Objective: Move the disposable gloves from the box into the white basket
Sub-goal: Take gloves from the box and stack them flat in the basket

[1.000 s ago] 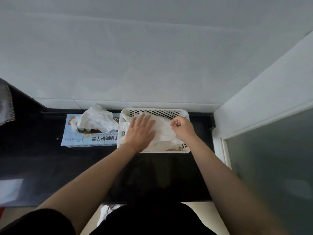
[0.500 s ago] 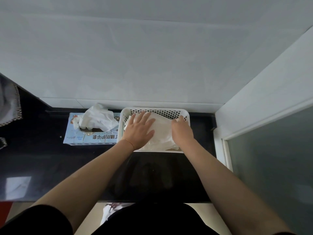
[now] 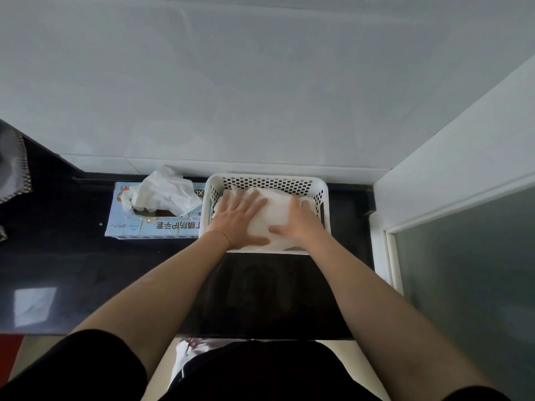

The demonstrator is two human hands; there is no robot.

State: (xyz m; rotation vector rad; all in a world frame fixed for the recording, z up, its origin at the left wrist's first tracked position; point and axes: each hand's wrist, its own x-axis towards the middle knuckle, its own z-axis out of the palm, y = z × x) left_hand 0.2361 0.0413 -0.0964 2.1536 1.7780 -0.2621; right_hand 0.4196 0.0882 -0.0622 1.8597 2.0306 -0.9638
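A white perforated basket (image 3: 266,182) stands on the black counter against the wall. A pile of white disposable gloves (image 3: 273,211) lies inside it. My left hand (image 3: 238,219) lies flat on the pile's left side with fingers spread. My right hand (image 3: 298,224) presses flat on the pile's right side, thumb pointing left. To the left of the basket sits the light blue glove box (image 3: 153,227), touching it, with a bunch of white gloves (image 3: 165,192) sticking out of its torn top opening.
The black counter (image 3: 72,264) stretches left and toward me. A white wall rises behind the basket, and a white frame with a frosted glass panel (image 3: 469,285) closes the right side. A grey cloth (image 3: 14,169) hangs at the far left.
My right hand has opened from a pinch on a glove and now lies flat on the pile. My left hand stays flat on the gloves in the basket.
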